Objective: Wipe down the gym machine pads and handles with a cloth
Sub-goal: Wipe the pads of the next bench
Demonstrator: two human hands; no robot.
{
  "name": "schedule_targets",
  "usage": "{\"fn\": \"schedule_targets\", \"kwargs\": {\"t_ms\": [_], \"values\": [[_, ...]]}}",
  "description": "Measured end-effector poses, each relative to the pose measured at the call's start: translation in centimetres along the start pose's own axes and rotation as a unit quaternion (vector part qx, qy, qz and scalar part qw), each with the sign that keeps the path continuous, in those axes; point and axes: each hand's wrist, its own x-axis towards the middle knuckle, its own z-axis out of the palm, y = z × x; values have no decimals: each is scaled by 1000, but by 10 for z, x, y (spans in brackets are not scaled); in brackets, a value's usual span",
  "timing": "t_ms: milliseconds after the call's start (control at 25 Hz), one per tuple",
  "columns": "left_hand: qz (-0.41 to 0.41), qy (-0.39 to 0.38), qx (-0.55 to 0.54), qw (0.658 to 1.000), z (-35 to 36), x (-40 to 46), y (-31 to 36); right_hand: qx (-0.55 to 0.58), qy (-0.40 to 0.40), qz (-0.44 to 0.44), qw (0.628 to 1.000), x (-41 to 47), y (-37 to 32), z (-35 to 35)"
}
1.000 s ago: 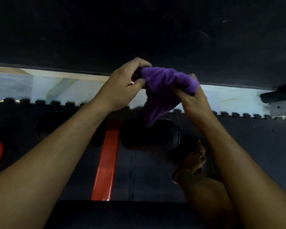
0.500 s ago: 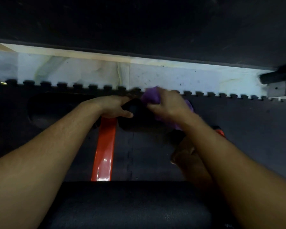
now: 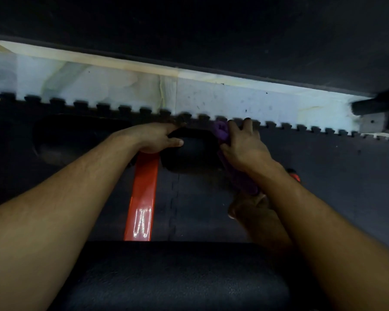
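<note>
Head view: my left hand (image 3: 157, 138) grips the black cylindrical foam roller pad (image 3: 189, 151), steadying it, while my right hand (image 3: 243, 147) clutches the crumpled purple cloth (image 3: 221, 131) against its end.

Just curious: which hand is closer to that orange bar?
Left. The left hand rests at the top end of the orange bar, gripping the black roller pad. The right hand holds the purple cloth at the pad's far end.

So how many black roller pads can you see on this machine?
2: one roller pad between the left hand and the right hand holding the cloth; another left, in shadow. More may be hidden.
</note>
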Motion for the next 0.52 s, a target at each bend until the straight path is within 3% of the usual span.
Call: {"fn": "schedule_targets", "kwargs": {"t_ms": [120,200,360,440,520], "values": [[-24,50,-14,998,10,3,1,-43,63,-125,989,-16,-34,23],[-23,65,-7,998,12,4,2,-67,93,-160,980,-10,-37,29],[17,-41,25,999,7,-1,-8,-23,109,-27,993,19,4,12],[24,-54,46,997,11,-1,-11,28,86,35,995,18,20,4],[31,-44,39,998,16,0,-12,-5,56,28,998,1,6,6]]}}
